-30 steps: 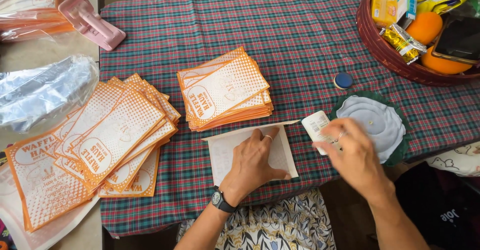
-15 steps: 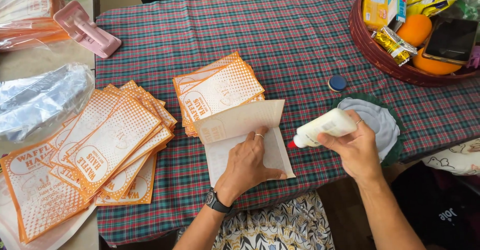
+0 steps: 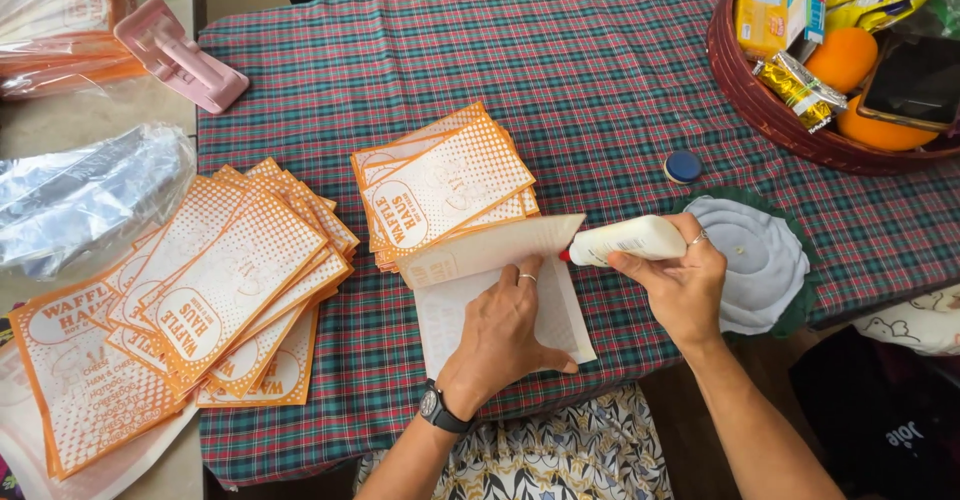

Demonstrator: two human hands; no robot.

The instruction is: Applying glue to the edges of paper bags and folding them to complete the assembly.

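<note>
My left hand (image 3: 500, 335) presses the paper bag (image 3: 505, 305) flat, flap lifted; my right hand (image 3: 680, 285) grips the glue bottle (image 3: 625, 242); I'd run a thin, even line under the flap

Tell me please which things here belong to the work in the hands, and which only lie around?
In use:
left hand pressing the paper bag
right hand holding the white glue bottle
orange printed bag stacks
blue cap

Lying about:
snack basket
pink tool
plastic wrap
</note>
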